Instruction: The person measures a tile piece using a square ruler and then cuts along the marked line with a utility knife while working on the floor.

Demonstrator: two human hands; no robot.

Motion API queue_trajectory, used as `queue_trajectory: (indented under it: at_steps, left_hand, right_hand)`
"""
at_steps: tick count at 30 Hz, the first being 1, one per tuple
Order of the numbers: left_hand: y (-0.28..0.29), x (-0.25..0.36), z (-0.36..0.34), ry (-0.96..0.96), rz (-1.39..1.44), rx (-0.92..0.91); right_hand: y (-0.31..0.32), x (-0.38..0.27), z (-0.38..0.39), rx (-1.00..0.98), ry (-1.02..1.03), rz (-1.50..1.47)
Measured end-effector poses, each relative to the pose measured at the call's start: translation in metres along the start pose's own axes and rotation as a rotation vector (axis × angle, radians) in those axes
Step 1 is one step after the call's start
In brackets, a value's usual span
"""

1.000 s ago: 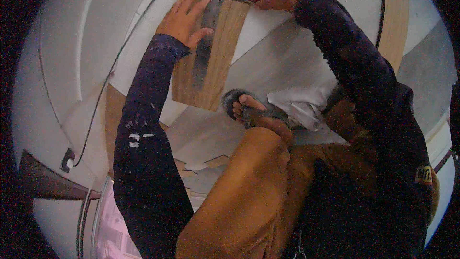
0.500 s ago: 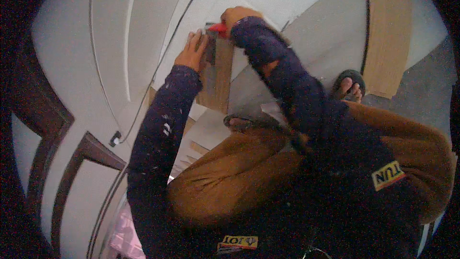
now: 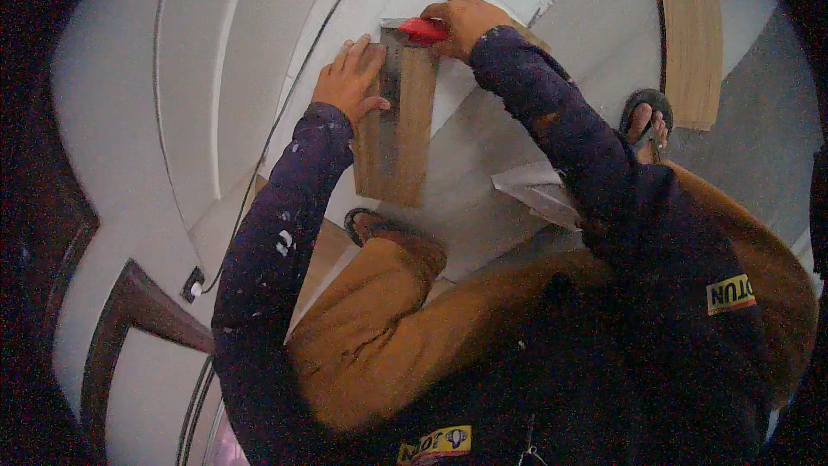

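Note:
A wood-grain plank [image 3: 417,134] lies on the floor ahead of me. Along its length runs a dark, flat metal strip with marks, like a ruler or the blade of a square [image 3: 391,78]. My left hand [image 3: 349,82] rests flat on the plank's left side, fingers spread, its thumb touching the strip. At the plank's far end, my right hand [image 3: 466,24] is closed round a red tool [image 3: 423,31]. A short silvery piece shows just left of the red; whether it belongs to the tool or the strip I cannot tell.
A black cable [image 3: 293,95] runs along the pale wall to a socket [image 3: 193,285] at the left. Another wood-grain board [image 3: 693,43] lies at the far right. Crumpled whitish sheet material [image 3: 539,194] is by my right forearm. My sandalled feet flank the work area.
My right hand and the red tool have shifted right and slightly away. My left hand's thumb now shows spread over the plank. The whole view has shifted, revealing more plank.

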State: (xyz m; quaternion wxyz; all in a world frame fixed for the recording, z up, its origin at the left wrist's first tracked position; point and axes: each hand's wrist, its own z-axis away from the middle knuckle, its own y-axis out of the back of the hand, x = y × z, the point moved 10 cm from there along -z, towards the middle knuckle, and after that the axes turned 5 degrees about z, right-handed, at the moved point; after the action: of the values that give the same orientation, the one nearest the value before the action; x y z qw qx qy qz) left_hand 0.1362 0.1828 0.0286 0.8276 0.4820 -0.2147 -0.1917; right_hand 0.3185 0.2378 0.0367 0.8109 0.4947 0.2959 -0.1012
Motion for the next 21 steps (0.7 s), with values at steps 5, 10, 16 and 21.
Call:
queue_trajectory:
  at_steps: [5, 10, 16, 21]
  left_hand:
    - [-0.005, -0.001, 0.008, -0.072, 0.036, 0.011]
    - [0.0, 0.008, 0.006, -0.185, 0.033, -0.003]
    - [0.011, 0.0, 0.01, -0.134, 0.111, 0.04]
    - [0.008, 0.0, 0.017, -0.102, 0.155, 0.109]
  right_hand:
    - [-0.014, -0.007, 0.007, 0.06, 0.002, 0.079]
    - [-0.025, 0.008, 0.02, 0.052, 0.031, 0.139]
    - [-0.025, -0.004, 0.019, 0.106, 0.026, 0.125]
    - [-0.027, -0.001, 0.016, 0.149, 0.057, 0.083]
